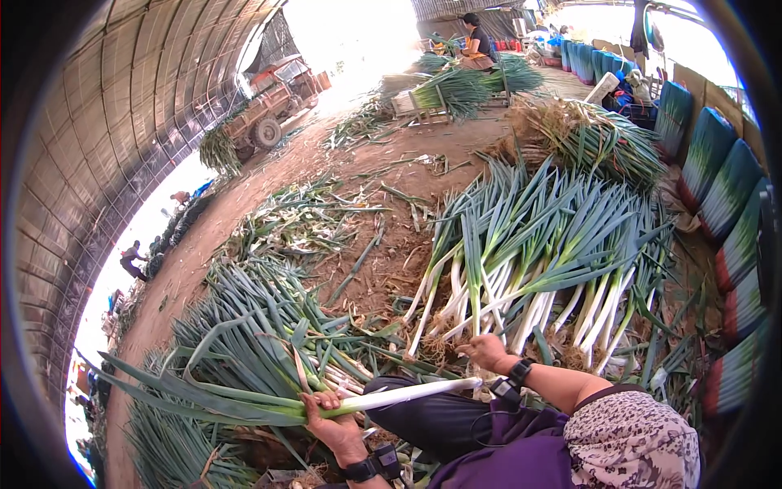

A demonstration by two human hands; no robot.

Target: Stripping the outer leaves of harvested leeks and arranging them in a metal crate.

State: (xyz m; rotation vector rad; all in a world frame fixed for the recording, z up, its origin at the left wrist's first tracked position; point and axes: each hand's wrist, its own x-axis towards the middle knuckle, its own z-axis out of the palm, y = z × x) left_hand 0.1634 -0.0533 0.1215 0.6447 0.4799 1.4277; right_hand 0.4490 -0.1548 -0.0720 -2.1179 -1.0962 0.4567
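My left hand [326, 416] is wrapped round a long green onion [407, 394]. Its white stalk points right across my lap, and its green leaves stretch left over a heap of green onions [244, 318]. My right hand [486, 354] is above the stalk's white end, apart from it, with its fingers curled together. Just beyond those fingers are the white root ends of a spread pile of green onions [554, 236]; whether the fingers hold something there cannot be made out. Both wrists carry dark straps with small devices.
Stripped leaves [293, 216] litter the dirt floor. A bundled stack of green onions [590, 143] lies beyond the pile. Packed bundles [707, 151] line the right wall. A truck [273, 106] stands at far left, and a person [476, 45] sits near bundles at the back.
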